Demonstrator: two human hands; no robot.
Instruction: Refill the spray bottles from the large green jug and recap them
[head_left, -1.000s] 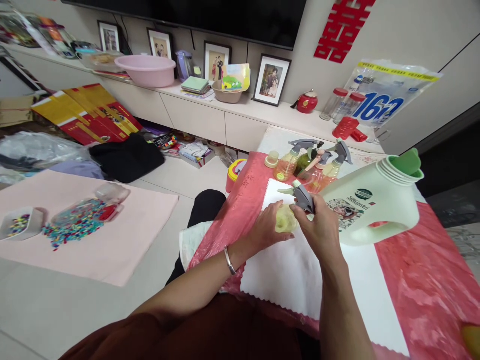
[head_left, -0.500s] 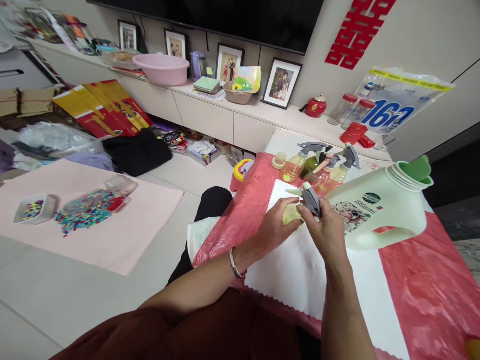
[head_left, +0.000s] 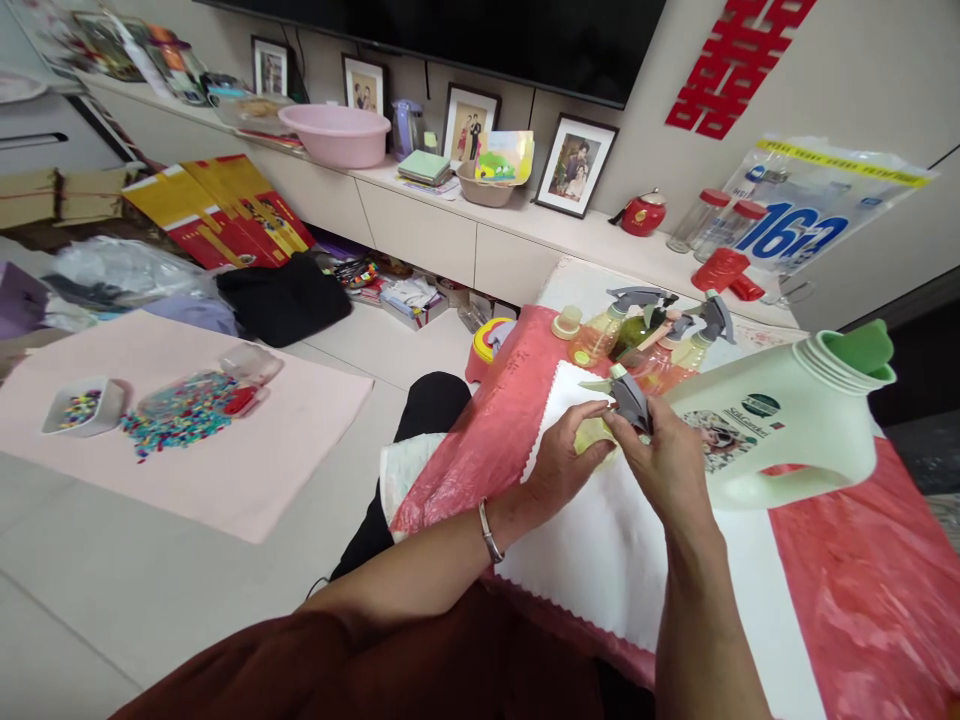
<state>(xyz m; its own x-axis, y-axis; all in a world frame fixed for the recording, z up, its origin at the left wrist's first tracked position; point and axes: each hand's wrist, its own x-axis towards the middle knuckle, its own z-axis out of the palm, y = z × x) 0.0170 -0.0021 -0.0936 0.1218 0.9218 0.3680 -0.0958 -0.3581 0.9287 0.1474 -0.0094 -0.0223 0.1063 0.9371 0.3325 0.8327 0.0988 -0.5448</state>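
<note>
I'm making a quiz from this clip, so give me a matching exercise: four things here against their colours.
Things:
1. spray head
2. detergent jug
3. basin
4. cloth

Colours:
A. pink
B. white
C. grey
D. pale green

Pairs: 1-C, 2-D, 3-A, 4-B. The right hand grips the spray head; the left hand holds the small bottle beneath it.

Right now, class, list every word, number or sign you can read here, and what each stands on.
"162": clear plastic bag with yellow strip.
Red double-happiness sign: beige wall.
Pale green detergent jug: round logo and script, too blurred to read.
Red-and-yellow flat boxes: print illegible.
</note>
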